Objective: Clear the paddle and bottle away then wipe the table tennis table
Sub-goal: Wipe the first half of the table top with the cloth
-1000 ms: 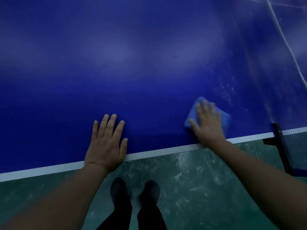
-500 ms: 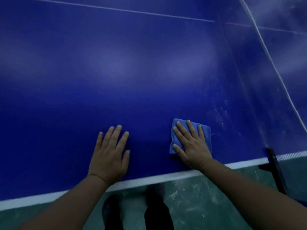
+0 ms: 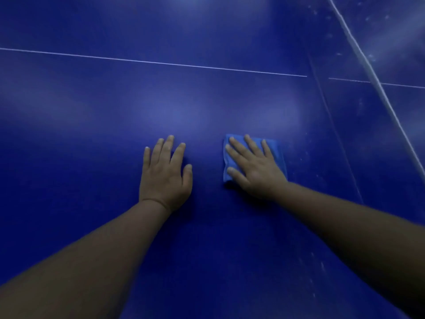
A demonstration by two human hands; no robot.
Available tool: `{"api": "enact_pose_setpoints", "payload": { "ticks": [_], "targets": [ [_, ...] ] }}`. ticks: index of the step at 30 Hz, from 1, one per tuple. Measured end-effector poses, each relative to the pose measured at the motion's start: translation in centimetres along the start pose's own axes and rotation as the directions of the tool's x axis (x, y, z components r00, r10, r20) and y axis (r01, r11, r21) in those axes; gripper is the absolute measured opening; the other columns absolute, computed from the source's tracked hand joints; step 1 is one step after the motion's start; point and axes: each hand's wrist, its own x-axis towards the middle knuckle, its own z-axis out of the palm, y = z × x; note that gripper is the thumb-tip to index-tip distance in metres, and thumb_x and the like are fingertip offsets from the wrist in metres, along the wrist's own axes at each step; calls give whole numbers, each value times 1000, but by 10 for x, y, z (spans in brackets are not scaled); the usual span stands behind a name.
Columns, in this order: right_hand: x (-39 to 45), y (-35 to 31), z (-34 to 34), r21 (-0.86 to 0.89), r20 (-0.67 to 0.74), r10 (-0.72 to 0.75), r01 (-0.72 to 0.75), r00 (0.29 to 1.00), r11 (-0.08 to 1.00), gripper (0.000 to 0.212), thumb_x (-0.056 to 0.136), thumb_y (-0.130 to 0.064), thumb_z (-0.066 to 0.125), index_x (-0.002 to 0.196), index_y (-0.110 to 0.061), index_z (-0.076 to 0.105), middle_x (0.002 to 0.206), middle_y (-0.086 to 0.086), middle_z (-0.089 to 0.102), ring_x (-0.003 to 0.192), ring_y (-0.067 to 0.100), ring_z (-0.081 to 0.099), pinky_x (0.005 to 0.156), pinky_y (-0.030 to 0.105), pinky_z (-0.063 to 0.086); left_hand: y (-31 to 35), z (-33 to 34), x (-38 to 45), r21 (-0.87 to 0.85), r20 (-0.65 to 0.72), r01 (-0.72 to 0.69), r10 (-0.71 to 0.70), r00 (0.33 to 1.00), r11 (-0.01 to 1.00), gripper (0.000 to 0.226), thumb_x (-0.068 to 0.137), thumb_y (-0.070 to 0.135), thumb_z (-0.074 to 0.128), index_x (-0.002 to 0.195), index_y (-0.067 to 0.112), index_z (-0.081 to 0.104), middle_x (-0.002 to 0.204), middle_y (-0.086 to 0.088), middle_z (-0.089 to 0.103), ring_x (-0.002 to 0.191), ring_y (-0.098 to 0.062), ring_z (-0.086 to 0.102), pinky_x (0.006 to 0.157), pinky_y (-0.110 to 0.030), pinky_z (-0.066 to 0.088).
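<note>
The dark blue table tennis table fills the view. My right hand lies flat, fingers spread, pressing a folded light blue cloth onto the table right of centre. My left hand rests palm down on the bare table just left of it, fingers apart, holding nothing. No paddle or bottle is in view.
A thin white centre line crosses the table beyond my hands. The net runs diagonally at the upper right, with pale dust specks on the surface near it.
Both hands have moved farther in from the table's near edge, the right one sliding the cloth inward and left. The white edge and the floor have dropped out of view.
</note>
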Motion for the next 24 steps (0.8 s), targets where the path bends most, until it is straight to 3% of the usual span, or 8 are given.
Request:
{"api": "enact_pose_setpoints", "payload": {
  "ticks": [7,11,13,16,18,20,22,24],
  "targets": [
    [91,37,-19,81,-53,223,-218,973,973,66,101,-57,21,159,-26,11,167,-10,1,153,24,-5,120,56,-6,-2,11,26,69,38,32,-35,999,997,67,95,46,24,156,20,25,166,-6,10,153,-23,-1,122,-47,-7],
    [0,-16,9,56,-134,-128,137,983,989,69,98,-58,24,157,-22,25,166,-4,16,153,30,9,119,61,2,-2,11,30,60,82,39,-44,996,997,71,93,51,13,156,23,26,166,-4,12,153,-22,0,123,-46,-5],
    [9,-1,4,30,-72,-250,252,966,967,67,98,-57,28,155,-23,28,165,-4,19,152,29,14,119,61,7,-1,12,32,40,71,34,-37,997,999,70,93,50,15,154,20,32,164,-6,19,153,-25,7,123,-47,-2],
    [92,42,-20,-7,-62,-33,33,998,999,64,100,-54,26,157,-26,23,166,-6,12,153,29,9,118,59,4,-1,12,34,19,58,39,-40,998,999,68,94,47,20,151,17,39,162,-8,26,152,-28,13,123,-50,3],
    [142,64,-34,43,-37,198,-197,979,980,64,103,-53,24,159,-25,14,167,-9,3,153,26,-1,119,57,-2,-1,12,35,18,65,40,-41,997,999,67,94,47,22,151,17,40,161,-8,27,152,-28,13,123,-51,3],
    [153,55,-33,99,-42,290,-285,956,953,66,101,-54,21,159,-23,12,167,-9,1,153,27,-4,119,59,-3,-1,12,36,21,72,42,-43,996,999,66,93,46,23,151,18,40,162,-8,26,152,-27,13,123,-51,3],
    [124,22,-21,106,-65,156,-149,986,983,70,98,-56,19,158,-21,19,166,-5,9,153,30,3,118,64,3,-2,12,36,25,70,40,-42,997,999,65,94,44,24,150,17,41,161,-9,28,151,-29,15,122,-53,6],
    [70,-6,-7,59,-76,-167,172,983,983,68,97,-56,25,155,-21,29,164,-2,21,152,31,13,117,65,10,-3,13,36,37,65,32,-34,997,999,63,94,42,26,149,16,43,160,-10,30,150,-30,18,121,-55,8]
  ]
}}
